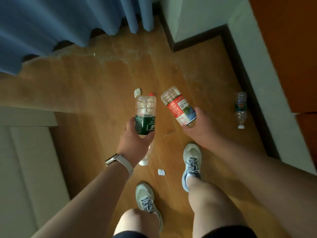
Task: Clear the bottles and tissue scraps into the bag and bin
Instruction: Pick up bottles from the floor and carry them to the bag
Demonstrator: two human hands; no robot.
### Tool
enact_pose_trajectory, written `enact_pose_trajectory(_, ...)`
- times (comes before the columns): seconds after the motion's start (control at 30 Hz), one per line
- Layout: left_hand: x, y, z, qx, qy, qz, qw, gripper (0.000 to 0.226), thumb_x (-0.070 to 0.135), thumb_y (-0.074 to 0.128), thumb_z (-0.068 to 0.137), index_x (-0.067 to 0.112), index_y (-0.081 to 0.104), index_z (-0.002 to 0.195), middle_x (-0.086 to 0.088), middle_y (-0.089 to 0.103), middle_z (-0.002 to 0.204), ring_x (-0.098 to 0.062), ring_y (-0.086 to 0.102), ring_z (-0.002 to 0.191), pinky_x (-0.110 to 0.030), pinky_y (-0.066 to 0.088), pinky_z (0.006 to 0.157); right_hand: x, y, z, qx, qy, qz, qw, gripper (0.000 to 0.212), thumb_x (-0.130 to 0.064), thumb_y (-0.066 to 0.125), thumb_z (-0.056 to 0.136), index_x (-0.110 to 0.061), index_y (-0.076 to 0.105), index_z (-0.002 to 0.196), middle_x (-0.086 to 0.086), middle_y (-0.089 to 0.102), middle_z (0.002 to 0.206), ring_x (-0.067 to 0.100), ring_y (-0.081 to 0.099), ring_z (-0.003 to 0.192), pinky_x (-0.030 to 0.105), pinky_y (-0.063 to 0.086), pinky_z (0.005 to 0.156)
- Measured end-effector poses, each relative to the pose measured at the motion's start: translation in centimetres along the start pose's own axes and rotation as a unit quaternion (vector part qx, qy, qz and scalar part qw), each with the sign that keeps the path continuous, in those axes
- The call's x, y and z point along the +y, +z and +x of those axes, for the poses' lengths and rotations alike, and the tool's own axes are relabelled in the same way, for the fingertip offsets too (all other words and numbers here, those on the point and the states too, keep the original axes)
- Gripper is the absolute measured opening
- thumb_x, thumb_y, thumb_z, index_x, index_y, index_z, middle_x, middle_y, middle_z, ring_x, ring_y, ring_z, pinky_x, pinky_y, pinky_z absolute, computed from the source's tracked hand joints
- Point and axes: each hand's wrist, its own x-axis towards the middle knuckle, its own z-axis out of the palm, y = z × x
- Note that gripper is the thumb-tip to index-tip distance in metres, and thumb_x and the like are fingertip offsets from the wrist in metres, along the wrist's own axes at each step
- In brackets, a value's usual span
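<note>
Gathering is in hand: the left hand [135,140] grips a green-labelled bottle [145,108], the right hand [200,129] a red-labelled bottle [180,107], fingers curled round each. A third bottle [240,108] and two tissue scraps [137,92] lie on the floor [103,93]. No bag or bin shows, so both bottles likely need carrying off next. The label print is unreadable.

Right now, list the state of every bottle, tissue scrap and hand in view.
Green-label bottle: gripped by left hand, off the floor, capped.
Red-label bottle: gripped by right hand, tilted, off the floor.
Third bottle: lying on the floor by the wall, capped.
Far tissue scrap: crumpled, on the floor.
Near tissue scrap: crumpled, on the floor.
</note>
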Motion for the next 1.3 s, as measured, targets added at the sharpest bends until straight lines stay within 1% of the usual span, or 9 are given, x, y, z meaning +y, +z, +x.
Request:
enact_pose_trajectory(0.13, 4.0, -7.1, -5.2, 0.021, 0.007, -0.015, 1.0, 0.071, 0.044, 0.072, 0.079, 0.028, 0.037, 0.139, 0.006, 0.061, 0.116, -0.013, 0.059, 0.095, -0.028, 0.045, 0.076, -4.8, -5.8, -6.2, 0.012, -0.003, 0.018, 1.0, 0.061, -0.064, 0.059, 0.053, -0.035, 0.048, 0.106, -0.006, 0.06, 0.098, 0.015, 0.064, 0.083, 0.044, 0.057, 0.075)
enact_pose_trajectory(0.3, 7.9, -15.0, -11.0, 0.04, 0.018, -0.037, 0.998, 0.07, 0.044, 0.073, 0.078, 0.03, 0.038, 0.136, 0.009, 0.061, 0.117, -0.014, 0.062, 0.101, -0.035, 0.052, 0.084, -10.3, -12.3, -13.9, 0.015, -0.013, 0.011, 1.0, 0.051, -0.039, 0.075, 0.073, -0.027, 0.05, 0.117, -0.003, 0.062, 0.107, 0.015, 0.062, 0.084, 0.031, 0.049, 0.072)
enact_pose_trajectory(0.4, 9.8, -19.1, -13.6, 0.052, 0.034, -0.056, 0.996, 0.069, 0.043, 0.073, 0.078, 0.029, 0.039, 0.136, 0.012, 0.061, 0.112, -0.011, 0.063, 0.097, -0.03, 0.051, 0.079, -12.5, -15.0, -17.6, 0.029, -0.027, -0.035, 0.999, 0.053, -0.048, 0.07, 0.076, -0.031, 0.047, 0.121, -0.009, 0.061, 0.106, 0.011, 0.058, 0.082, 0.029, 0.042, 0.068)
enact_pose_trajectory(0.57, 11.6, -24.3, -16.9, 0.055, 0.081, -0.082, 0.992, 0.066, 0.04, 0.073, 0.08, 0.028, 0.039, 0.135, 0.014, 0.061, 0.112, -0.009, 0.063, 0.096, -0.024, 0.049, 0.075, -16.1, -17.9, -23.4, 0.084, -0.045, -0.04, 0.995, 0.061, -0.059, 0.068, 0.07, -0.035, 0.045, 0.121, -0.008, 0.06, 0.109, 0.014, 0.061, 0.091, 0.042, 0.055, 0.078)
enact_pose_trajectory(0.7, 11.8, -28.0, -19.2, 0.052, 0.132, -0.093, 0.986, 0.069, 0.04, 0.072, 0.08, 0.03, 0.036, 0.138, 0.012, 0.061, 0.12, -0.01, 0.062, 0.101, -0.029, 0.052, 0.083, -18.6, -18.7, -28.5, 0.129, -0.065, -0.007, 0.989, 0.062, -0.061, 0.066, 0.07, -0.038, 0.042, 0.122, -0.013, 0.058, 0.11, 0.008, 0.061, 0.093, 0.041, 0.056, 0.079)
enact_pose_trajectory(0.77, 11.8, -29.6, -20.5, 0.044, 0.159, -0.099, 0.981, 0.069, 0.04, 0.072, 0.081, 0.03, 0.036, 0.138, 0.013, 0.06, 0.119, -0.009, 0.062, 0.1, -0.024, 0.049, 0.078, -19.9, -18.9, -31.3, 0.155, -0.069, 0.005, 0.985, 0.057, -0.058, 0.068, 0.072, -0.041, 0.041, 0.119, -0.015, 0.056, 0.11, 0.006, 0.06, 0.093, 0.04, 0.056, 0.08)
enact_pose_trajectory(0.83, 11.9, -31.0, -21.9, 0.035, 0.183, -0.09, 0.978, 0.066, 0.04, 0.072, 0.081, 0.032, 0.038, 0.136, 0.013, 0.061, 0.118, -0.008, 0.062, 0.097, -0.021, 0.046, 0.072, -20.9, -18.9, -34.0, 0.18, -0.065, 0.021, 0.981, 0.054, -0.056, 0.069, 0.074, -0.043, 0.039, 0.117, -0.017, 0.055, 0.11, 0.006, 0.059, 0.095, 0.039, 0.056, 0.081)
enact_pose_trajectory(1.23, 15.5, -32.3, -29.8, -0.024, 0.305, -0.066, 0.95, 0.069, 0.04, 0.072, 0.08, 0.031, 0.037, 0.139, 0.013, 0.061, 0.118, -0.01, 0.062, 0.099, -0.023, 0.047, 0.075, -20.4, -21.0, -48.0, 0.281, -0.032, 0.075, 0.956, 0.049, -0.049, 0.072, 0.079, -0.045, 0.038, 0.114, -0.021, 0.055, 0.11, 0.0, 0.058, 0.089, 0.025, 0.052, 0.076)
enact_pose_trajectory(1.3, 16.2, -31.5, -31.1, -0.04, 0.32, -0.062, 0.945, 0.07, 0.04, 0.072, 0.08, 0.03, 0.036, 0.14, 0.014, 0.06, 0.119, -0.01, 0.061, 0.1, -0.024, 0.047, 0.076, -19.3, -21.5, -49.9, 0.304, -0.013, 0.089, 0.948, 0.047, -0.049, 0.071, 0.078, -0.046, 0.038, 0.111, -0.021, 0.057, 0.108, 0.001, 0.06, 0.088, 0.029, 0.055, 0.075)
